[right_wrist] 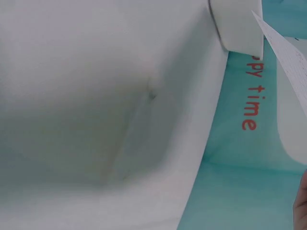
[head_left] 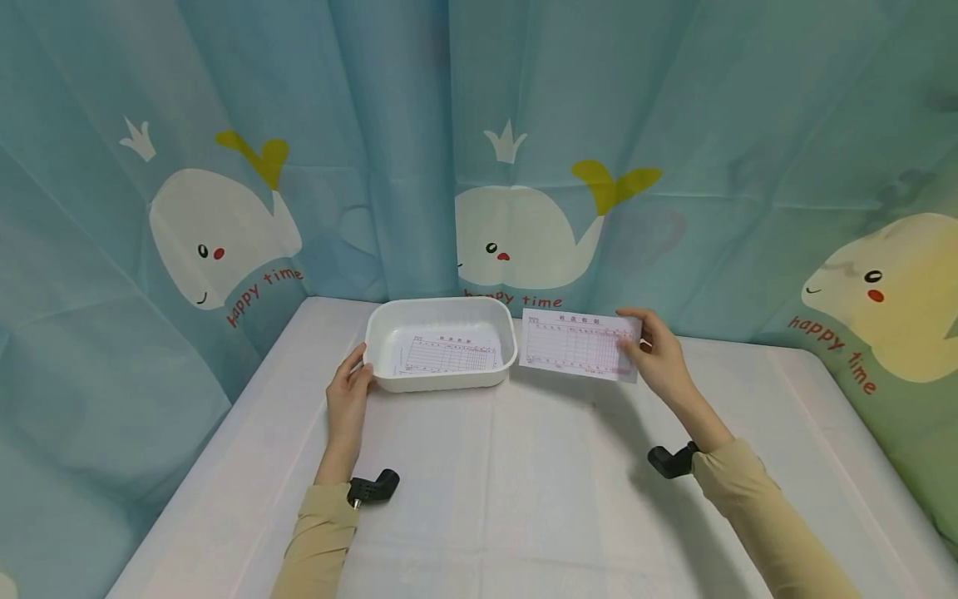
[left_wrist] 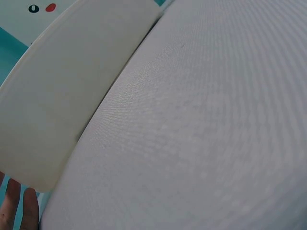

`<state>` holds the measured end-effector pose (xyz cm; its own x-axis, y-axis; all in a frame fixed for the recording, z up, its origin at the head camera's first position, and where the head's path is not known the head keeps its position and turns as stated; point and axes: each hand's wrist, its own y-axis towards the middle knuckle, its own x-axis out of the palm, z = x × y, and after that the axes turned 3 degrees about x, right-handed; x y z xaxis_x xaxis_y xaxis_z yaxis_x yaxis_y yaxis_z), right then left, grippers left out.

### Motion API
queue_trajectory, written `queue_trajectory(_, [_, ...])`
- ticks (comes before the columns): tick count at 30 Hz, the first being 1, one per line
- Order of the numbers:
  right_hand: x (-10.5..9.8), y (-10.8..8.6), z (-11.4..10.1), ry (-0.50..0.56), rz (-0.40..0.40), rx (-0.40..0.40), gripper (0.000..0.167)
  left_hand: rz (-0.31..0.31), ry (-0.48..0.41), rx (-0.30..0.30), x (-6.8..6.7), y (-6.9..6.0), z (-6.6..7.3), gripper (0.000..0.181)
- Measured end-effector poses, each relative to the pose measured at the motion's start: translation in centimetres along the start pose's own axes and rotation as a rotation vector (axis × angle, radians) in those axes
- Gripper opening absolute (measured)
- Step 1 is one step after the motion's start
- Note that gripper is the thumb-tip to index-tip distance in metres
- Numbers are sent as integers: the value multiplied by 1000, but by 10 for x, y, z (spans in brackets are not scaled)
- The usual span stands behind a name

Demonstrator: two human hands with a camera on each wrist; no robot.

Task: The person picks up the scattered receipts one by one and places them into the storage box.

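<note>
Near the back of the table, a white plastic tub holds printed paper slips lying flat on its bottom. My left hand grips the tub's left front corner, thumb at the front and fingers along the side. In the left wrist view, the tub's outer wall fills the upper left, with fingertips at its corner. My right hand pinches the right end of another printed receipt slip, held upright above the table just right of the tub. Only this slip's edge shows in the right wrist view.
A white cloth covers the table. Behind it and at both sides hangs a blue-green curtain with whale prints, meeting the table's back edge close behind the tub. Black wrist cameras sit on both wrists.
</note>
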<state>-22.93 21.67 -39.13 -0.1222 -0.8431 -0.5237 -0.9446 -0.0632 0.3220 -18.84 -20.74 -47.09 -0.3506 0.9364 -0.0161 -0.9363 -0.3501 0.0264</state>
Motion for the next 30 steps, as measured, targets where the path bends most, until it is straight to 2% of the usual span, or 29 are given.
queue_trajectory(5, [5,6,-7,35,6,-45,40,-1,6,-3,0,0,0,44])
queue_trajectory(17, [12,17,-23,65,-5,-47,37,2,6,1,1,-1,1,44])
queue_trajectory(21, [17,21,-33,83,-10,-62,38,3,7,0,0,-1,2,44])
queue_trajectory(27, [28,18,-63,95,-43,-48,38,3,0,6,0,-2,1,44])
queue_trajectory(30, [36,21,-66,111,-60,-27,39,3,-6,2,0,-1,1,44])
